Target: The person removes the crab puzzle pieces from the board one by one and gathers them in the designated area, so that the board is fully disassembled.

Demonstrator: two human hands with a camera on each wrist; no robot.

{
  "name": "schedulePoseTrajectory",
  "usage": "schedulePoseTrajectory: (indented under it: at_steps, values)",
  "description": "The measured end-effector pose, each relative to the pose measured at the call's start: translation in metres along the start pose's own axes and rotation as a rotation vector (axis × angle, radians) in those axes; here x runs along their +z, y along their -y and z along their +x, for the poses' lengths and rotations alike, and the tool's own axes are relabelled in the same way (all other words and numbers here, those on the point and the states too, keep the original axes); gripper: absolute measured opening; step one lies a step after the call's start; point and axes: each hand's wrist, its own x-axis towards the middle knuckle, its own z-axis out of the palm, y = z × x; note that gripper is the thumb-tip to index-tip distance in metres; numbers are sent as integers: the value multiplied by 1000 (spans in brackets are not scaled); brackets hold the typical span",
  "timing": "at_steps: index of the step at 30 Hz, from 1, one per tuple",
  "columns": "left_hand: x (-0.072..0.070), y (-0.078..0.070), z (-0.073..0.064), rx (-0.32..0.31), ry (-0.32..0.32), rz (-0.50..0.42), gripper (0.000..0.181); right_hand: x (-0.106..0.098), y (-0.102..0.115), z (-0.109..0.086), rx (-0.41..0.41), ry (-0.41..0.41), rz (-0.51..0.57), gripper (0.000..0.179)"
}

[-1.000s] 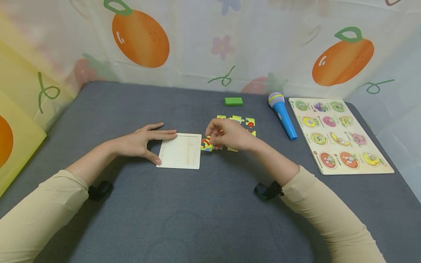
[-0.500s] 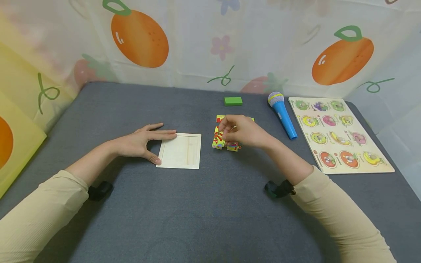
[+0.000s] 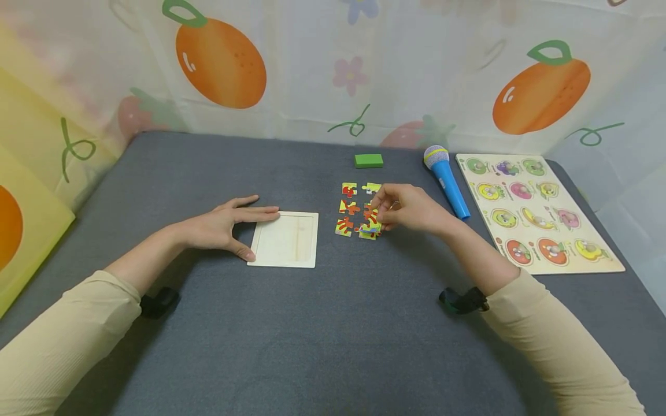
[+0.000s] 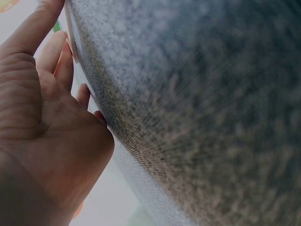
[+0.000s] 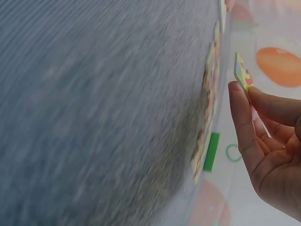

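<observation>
My left hand (image 3: 224, 226) rests at the left side of a pale wooden puzzle frame (image 3: 286, 240), fingers straight on its top edge and thumb at the lower left corner. No piece lies in the frame. My right hand (image 3: 413, 209) pinches a yellow and red jigsaw piece (image 5: 241, 73) between thumb and fingertips, raised above the cloth in the right wrist view. Below and left of that hand several other jigsaw pieces (image 3: 349, 207) lie in loose rows, with the right-hand ones partly hidden by the hand. The left wrist view shows the left palm (image 4: 61, 132) close over the cloth.
A green block (image 3: 369, 160) lies behind the pieces. To the right are a blue toy microphone (image 3: 450, 188) and a wooden fruit puzzle board (image 3: 541, 216). Dark grey cloth (image 3: 302, 335) covers the table, and a fruit-print curtain (image 3: 312, 69) hangs behind it.
My right hand has moved right with the jigsaw piece, from beside the frame to over the right part of the loose pieces, uncovering the left ones. The left hand stays put.
</observation>
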Motion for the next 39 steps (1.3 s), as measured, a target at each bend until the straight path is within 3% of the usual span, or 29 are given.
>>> schedulePoseTrajectory:
  at_steps: [15,23,39]
  values:
    - [1,2,0,2,-8,-6,92,-11,-21,-15,56,-11,-74,17]
    - [1,3,0,-2,-10,-10,91,-12,-29,-14,69,6,-84,15]
    - [1,0,0,-7,-11,-4,92,-14,-33,-15,74,-36,-147,18]
